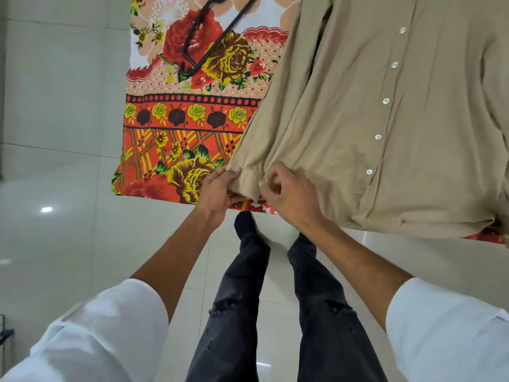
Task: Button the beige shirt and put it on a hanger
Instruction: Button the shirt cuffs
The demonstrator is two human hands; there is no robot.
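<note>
1. Two hands at the near table edge: left hand (217, 188) and right hand (289, 193) both pinching the sleeve cuff (248, 183).
2. Beige shirt (371, 119) flat on flowered cloth (176, 117), buttoned placket running away, hem nearest.
3. Black hanger (205, 40) farther left, apart. No readable writing.

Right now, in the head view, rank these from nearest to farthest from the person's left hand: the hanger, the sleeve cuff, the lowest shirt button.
1. Sleeve cuff: held in the left hand, at the cloth's near edge.
2. Lowest shirt button: off to the right, past the right hand.
3. Hanger: far end of the floral cloth, top of view.
</note>
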